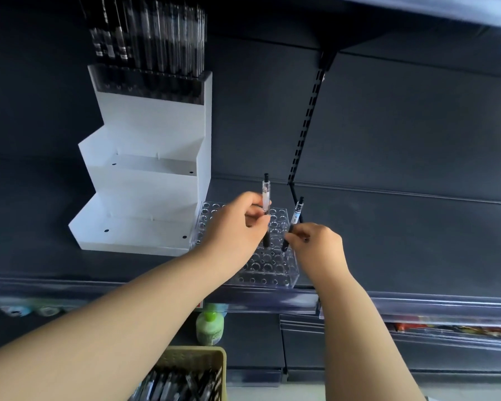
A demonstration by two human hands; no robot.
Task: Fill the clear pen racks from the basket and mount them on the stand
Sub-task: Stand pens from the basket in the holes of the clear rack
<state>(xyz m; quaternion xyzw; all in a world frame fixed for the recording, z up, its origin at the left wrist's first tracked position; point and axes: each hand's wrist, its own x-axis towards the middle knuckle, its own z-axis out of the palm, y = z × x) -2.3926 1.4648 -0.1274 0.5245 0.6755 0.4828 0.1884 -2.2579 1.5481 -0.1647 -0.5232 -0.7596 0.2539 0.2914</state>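
With left hand (240, 224) pinching a pen (265, 198) upright and right hand (318, 244) pinching a second pen (297, 212) aslant at the rack (272, 267): risks missing a hole through that slant, or shoving the rack.

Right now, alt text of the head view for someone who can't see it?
The left hand pinches an upright pen and the right hand a tilted pen at a clear pen rack on a dark shelf. Beside it a white stepped stand carries a filled rack on top; a basket of pens sits below.
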